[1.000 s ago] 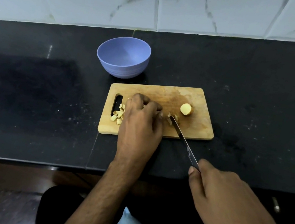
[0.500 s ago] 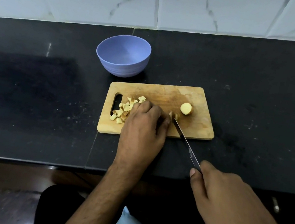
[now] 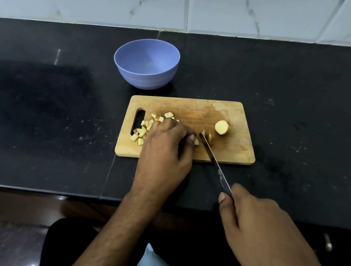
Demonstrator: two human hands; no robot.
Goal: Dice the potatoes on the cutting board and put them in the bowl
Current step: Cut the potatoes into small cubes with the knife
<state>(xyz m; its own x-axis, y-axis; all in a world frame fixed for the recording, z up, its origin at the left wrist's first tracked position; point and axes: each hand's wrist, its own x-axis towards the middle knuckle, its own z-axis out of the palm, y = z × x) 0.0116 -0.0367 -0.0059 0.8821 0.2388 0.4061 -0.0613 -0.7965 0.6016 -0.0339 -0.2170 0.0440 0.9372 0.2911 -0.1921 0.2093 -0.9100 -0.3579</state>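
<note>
On the black worktop [image 3: 33, 108], a wooden cutting board [image 3: 231, 156] is set just in front of a blue bowl [image 3: 145, 64]. Diced potato pieces [image 3: 145, 127] are heaped at its left end, a potato chunk [image 3: 221, 127] toward its right. A small piece is pinched under the curled left hand [image 3: 165, 147]; a knife [image 3: 214, 160] is gripped by the right hand [image 3: 256, 227], blade tip beside it.

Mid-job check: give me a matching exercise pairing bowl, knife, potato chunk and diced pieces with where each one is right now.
Things:
1. bowl
2. knife
3. potato chunk
4. diced pieces

Places:
A. held in the right hand
B. board, right part, lying free
C. on the counter behind the board
D. board, left part, by the handle slot

Pairs: 1-C, 2-A, 3-B, 4-D
</note>
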